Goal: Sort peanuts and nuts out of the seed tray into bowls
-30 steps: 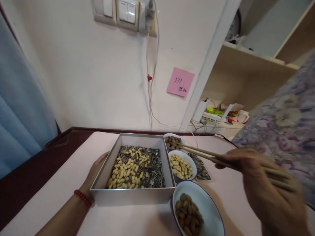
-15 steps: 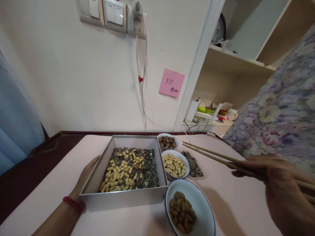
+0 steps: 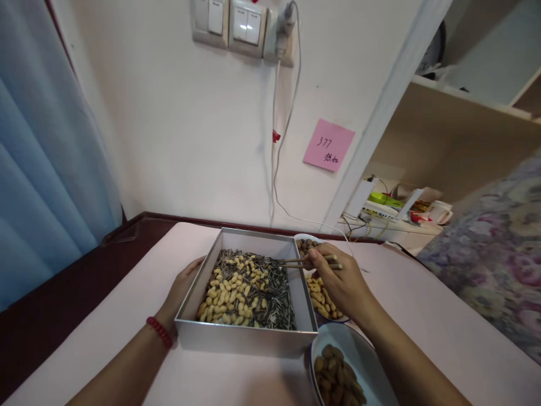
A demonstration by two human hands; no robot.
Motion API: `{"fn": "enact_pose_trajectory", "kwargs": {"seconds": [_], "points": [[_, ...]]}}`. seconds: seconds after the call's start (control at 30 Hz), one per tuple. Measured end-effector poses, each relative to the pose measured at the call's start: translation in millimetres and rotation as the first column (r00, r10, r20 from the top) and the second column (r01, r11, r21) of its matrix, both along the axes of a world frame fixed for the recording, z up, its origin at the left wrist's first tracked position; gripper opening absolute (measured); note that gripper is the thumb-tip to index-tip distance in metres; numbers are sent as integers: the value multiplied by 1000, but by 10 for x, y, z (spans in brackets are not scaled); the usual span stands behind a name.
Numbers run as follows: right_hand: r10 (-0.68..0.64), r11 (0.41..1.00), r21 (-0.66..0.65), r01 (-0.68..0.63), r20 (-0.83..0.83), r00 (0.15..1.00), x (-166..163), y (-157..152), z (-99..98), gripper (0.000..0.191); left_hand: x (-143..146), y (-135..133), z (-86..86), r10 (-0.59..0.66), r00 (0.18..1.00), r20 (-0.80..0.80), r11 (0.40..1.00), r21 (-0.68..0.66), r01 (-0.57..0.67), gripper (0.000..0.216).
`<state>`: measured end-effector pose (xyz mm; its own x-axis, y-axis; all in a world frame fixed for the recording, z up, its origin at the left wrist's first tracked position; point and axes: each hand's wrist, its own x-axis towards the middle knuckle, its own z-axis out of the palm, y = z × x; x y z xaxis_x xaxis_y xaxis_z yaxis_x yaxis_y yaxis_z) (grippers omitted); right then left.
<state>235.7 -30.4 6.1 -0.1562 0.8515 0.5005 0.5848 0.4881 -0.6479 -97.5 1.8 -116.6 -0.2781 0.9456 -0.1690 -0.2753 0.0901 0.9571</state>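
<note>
A silver-grey rectangular box point(image 3: 247, 341) stands on the pink-covered table, with peanuts point(image 3: 226, 293) mostly on its left and sunflower seeds point(image 3: 279, 307) on its right. My left hand point(image 3: 183, 285) grips the box's left wall, its fingers partly hidden behind it. My right hand point(image 3: 342, 276) is closed around a pair of wooden chopsticks point(image 3: 302, 263), whose tips reach over the right wall to the seeds. Whether anything is between the tips, I cannot tell. Under my right hand, a bowl of peanuts point(image 3: 322, 299) is partly covered.
Behind my right hand stands a bowl of round brown nuts point(image 3: 306, 246). A blue-rimmed bowl point(image 3: 359, 349) with almonds point(image 3: 338, 378) is at the front, partly behind my forearm. A white cable point(image 3: 291, 217) hangs down the wall. Floral fabric point(image 3: 490, 248) is at the right.
My right hand has moved left with the chopsticks, from the table's right side to the box, and their tips are now inside it. The camera view has shifted left.
</note>
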Motion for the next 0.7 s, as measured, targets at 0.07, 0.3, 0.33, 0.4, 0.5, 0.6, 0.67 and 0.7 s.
{"fn": "enact_pose_trajectory", "kwargs": {"seconds": [0.07,0.3,0.33,0.4,0.5,0.6,0.67,0.7], "points": [[10,1000,-7,-10,34,999,-49,128,-51,41,20,-17,16,-15,999,36,1000,-1,15,39],[18,1000,-26,-16,76,997,-110,297,-130,35,53,-25,38,-32,996,87,999,-12,34,35],[16,1000,-28,-15,68,998,-105,296,-138,35,52,-25,41,-31,996,89,999,-15,33,35],[13,999,-30,-11,42,999,-86,284,-149,36,51,-26,42,-29,995,90,999,-17,31,34],[5,1000,-31,-5,-12,1000,-34,251,-149,40,43,-26,28,-27,996,83,1000,-13,28,35],[-6,1000,-31,4,-79,997,17,183,-121,44,24,-15,-1,-20,998,60,1000,-14,21,36],[-8,999,-32,4,-128,992,35,91,-76,44,6,-4,-22,-20,999,48,1000,-10,20,38],[-10,1000,-30,5,-152,988,43,25,-45,43,-4,3,-32,-23,999,44,1000,-6,23,39]]}}
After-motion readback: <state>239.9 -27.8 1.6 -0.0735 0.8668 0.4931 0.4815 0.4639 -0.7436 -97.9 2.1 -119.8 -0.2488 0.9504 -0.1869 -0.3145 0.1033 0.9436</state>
